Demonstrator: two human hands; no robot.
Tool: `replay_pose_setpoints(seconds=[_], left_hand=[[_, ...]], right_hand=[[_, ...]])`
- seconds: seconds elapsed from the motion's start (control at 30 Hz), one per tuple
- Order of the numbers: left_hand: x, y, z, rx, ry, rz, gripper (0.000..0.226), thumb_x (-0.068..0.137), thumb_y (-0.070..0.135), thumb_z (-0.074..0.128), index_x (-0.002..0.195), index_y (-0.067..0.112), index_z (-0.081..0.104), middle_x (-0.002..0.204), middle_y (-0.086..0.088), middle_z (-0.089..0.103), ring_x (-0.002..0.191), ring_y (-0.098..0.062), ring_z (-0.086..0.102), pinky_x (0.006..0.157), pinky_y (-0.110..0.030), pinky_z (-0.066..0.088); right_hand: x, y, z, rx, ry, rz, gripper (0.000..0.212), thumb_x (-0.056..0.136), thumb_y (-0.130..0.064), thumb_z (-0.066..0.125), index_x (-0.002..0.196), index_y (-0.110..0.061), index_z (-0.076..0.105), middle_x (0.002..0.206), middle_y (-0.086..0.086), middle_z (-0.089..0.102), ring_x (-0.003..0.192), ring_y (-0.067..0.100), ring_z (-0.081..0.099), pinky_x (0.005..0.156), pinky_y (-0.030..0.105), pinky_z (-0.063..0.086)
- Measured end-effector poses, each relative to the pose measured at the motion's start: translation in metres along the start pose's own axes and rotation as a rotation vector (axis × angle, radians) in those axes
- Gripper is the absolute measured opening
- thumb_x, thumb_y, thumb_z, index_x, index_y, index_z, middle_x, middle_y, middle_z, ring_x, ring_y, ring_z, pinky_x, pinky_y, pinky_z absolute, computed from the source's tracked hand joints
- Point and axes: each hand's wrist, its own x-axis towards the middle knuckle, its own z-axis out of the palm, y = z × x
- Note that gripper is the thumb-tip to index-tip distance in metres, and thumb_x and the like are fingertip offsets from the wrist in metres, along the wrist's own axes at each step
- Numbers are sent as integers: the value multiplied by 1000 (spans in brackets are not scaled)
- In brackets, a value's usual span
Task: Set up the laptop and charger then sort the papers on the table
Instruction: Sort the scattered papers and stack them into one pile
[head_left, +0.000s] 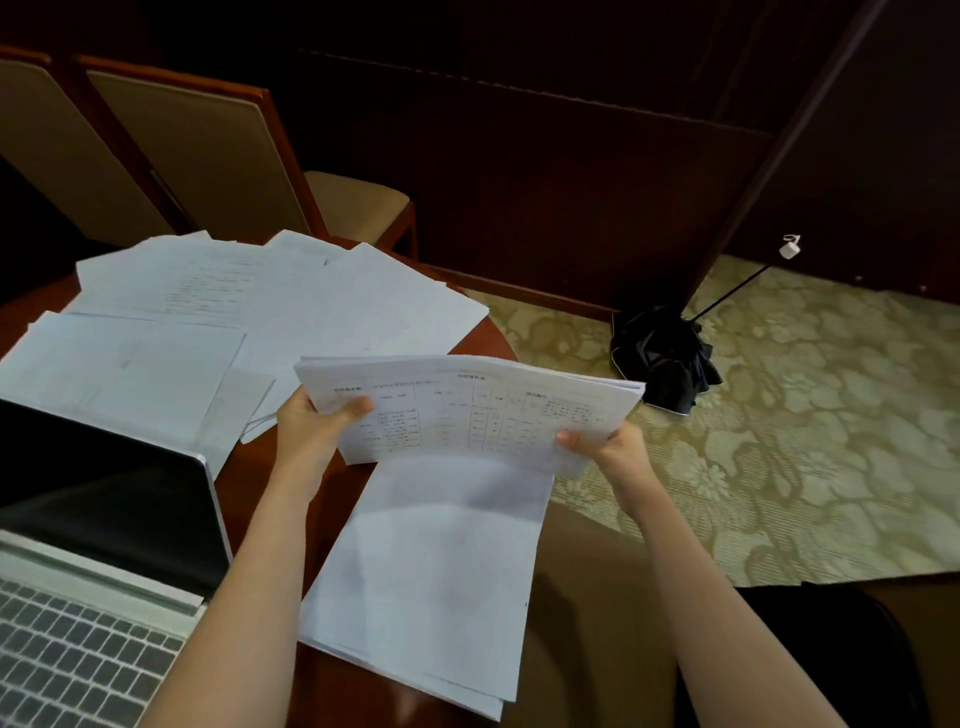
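Above the round wooden bench (488, 340), both hands are clamped on a sheaf of printed papers (493, 410). The left hand (311, 421) grips its left edge with the thumb on top, and the right hand (605, 447) pinches the near right corner. Patterned carpet (805, 441) and dark panelled walls lie beyond. An open laptop (93, 519) sits left of the left forearm. Loose sheets (285, 296) fan out beyond the hands, and another pile (431, 571) lies beneath them, between the forearms.
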Motion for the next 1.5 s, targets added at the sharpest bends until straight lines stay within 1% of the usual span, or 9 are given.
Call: replay_pose_setpoints(seconds=[0.27, 0.5, 0.6, 0.73, 0.87, 1.0, 1.2, 1.4, 1.5], left_hand=[[5, -13, 13, 106, 67, -39, 37, 79, 12, 73, 112, 9, 56, 111, -5, 62, 105, -21, 57, 80, -28, 46], [2, -22, 27, 67, 201, -264, 104, 74, 19, 78, 148, 11, 5, 147, -14, 33, 133, -28, 38, 106, -38, 35], [-3, -21, 37, 18, 297, -396, 117, 69, 26, 83, 149, 10, -1, 152, -16, 22, 136, -32, 32, 107, -40, 33], [-7, -23, 46, -88, 225, -642, 97, 72, 33, 79, 145, 6, 20, 144, -16, 37, 130, -34, 41, 103, -43, 40], [-18, -20, 53, -327, -97, -686, 27, 91, 12, 58, 117, 4, 53, 115, -8, 60, 107, -27, 58, 86, -39, 49], [-10, -18, 48, 50, -33, -471, 28, 93, 2, 51, 122, 0, 54, 126, -11, 58, 109, -30, 57, 91, -38, 49], [-3, -18, 15, 599, -37, -331, 28, 85, -4, 38, 61, 11, 37, 65, -3, 39, 58, -16, 35, 51, -24, 24], [-20, -20, 23, 815, -260, -407, 29, 88, -5, 38, 63, 8, 37, 63, -2, 38, 52, -13, 32, 46, -20, 21], [-27, -22, 24, 879, -299, -422, 9, 90, -3, 44, 88, 5, 41, 73, -4, 45, 57, -12, 39, 46, -20, 26]], right_hand=[[2, -6, 17, -90, 170, -43, 17, 92, -2, 53, 104, -3, 64, 88, -7, 61, 84, 9, 58, 73, 25, 51], [-9, 7, 37, 303, 237, 174, 19, 92, 1, 51, 84, -14, 59, 89, 4, 62, 97, 30, 59, 83, 47, 53], [-15, 15, 47, 365, 294, 235, 10, 92, 1, 52, 99, -2, 59, 88, 5, 62, 88, 28, 61, 70, 36, 58], [-24, 17, 60, 483, 299, 278, 17, 92, 0, 52, 108, -5, 54, 100, 9, 62, 89, 26, 60, 75, 37, 54], [-31, 21, 71, 590, 272, 332, 19, 92, -1, 53, 109, -10, 52, 94, 2, 62, 94, 24, 60, 90, 43, 50], [-43, 27, 68, 505, 131, 284, 24, 85, 7, 58, 103, -9, 56, 94, 2, 65, 85, 20, 63, 80, 38, 54], [-43, 29, 29, 612, -157, 440, 64, 60, -21, 76, 121, -15, 58, 101, 3, 70, 74, 18, 61, 58, 26, 49], [-38, 27, 36, 7, -22, 478, 10, 93, -19, 56, 98, -11, 60, 86, 4, 63, 65, 17, 57, 41, 21, 46], [-37, 31, 39, -149, 40, 409, 21, 95, -13, 50, 75, -17, 55, 72, 1, 62, 53, 12, 56, 35, 17, 38]])
